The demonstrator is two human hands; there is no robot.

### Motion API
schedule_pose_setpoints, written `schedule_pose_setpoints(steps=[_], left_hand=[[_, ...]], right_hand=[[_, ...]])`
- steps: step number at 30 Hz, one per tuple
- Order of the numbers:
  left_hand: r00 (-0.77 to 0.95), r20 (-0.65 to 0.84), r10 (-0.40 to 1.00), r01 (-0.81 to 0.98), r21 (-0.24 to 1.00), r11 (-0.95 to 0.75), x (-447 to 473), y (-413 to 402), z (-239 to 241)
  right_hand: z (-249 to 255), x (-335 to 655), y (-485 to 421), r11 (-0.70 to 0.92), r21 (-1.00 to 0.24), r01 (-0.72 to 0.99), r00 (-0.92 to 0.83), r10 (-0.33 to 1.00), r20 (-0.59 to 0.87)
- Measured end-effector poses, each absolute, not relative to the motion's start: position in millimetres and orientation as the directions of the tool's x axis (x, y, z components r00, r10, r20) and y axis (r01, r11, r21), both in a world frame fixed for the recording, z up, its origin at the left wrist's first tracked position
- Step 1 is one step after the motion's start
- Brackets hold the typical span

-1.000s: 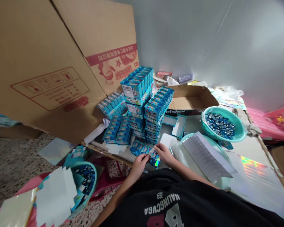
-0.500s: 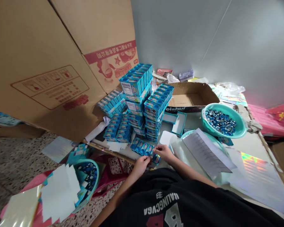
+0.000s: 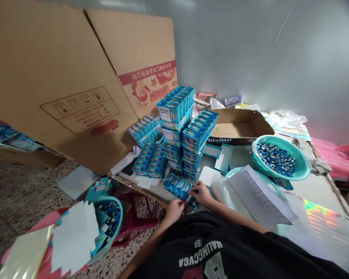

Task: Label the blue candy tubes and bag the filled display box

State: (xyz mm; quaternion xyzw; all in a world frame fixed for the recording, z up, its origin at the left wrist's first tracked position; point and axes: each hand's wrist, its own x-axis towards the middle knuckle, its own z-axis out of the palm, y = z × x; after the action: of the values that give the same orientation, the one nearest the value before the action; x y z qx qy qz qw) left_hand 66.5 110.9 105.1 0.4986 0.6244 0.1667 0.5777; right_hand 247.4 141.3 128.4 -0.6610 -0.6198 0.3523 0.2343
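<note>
- Two bare hands are held close together at the near edge of the tabletop (image 3: 314,188), the left hand (image 3: 176,210) low, the right hand (image 3: 203,193) just beyond it.
- Both sets of fingertips are curled inward at the near end of a short row of blue boxes (image 3: 177,186); whether anything thin is grasped in either grip cannot be told, so small and shadowed is that spot.
- The row itself is laid flat just in front of the stacks, round tops upward, probably so that every top can be reached from above.
- Close in, then, and both forearms are angled together from either side, likely so that one small spot can be shared by both hands.
- Behind, a tall stack (image 3: 171,110) and a shorter stack (image 3: 194,138) are squared up side by side, presumably to save room.
- Over on the right, a teal bowl (image 3: 303,166) is filled with blue and silver pieces (image 3: 275,159), its high sides apparently serving to contain them.
- Farther back, an open cardboard tray (image 3: 235,140) is set against the clutter.
</note>
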Motion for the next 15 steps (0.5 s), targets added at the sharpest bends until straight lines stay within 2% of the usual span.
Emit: schedule_pose_setpoints(steps=[4, 9, 15], left_hand=[[0.157, -0.507, 0.847, 0.473, 0.792, 0.386, 65, 110, 99], [0.144, -0.436, 0.889, 0.594, 0.756, 0.275, 54, 107, 92], [0.198, -0.401, 0.895, 0.694, 0.702, 0.161, 46, 107, 83]], right_hand=[[129, 247, 143, -0.079, -0.747, 0.66, -0.036, 0.99, -0.137], [129, 251, 146, -0.089, -0.733, 0.674, 0.026, 0.995, -0.097], [159, 258, 146, 0.058, -0.766, 0.641, -0.046, 0.998, 0.037]])
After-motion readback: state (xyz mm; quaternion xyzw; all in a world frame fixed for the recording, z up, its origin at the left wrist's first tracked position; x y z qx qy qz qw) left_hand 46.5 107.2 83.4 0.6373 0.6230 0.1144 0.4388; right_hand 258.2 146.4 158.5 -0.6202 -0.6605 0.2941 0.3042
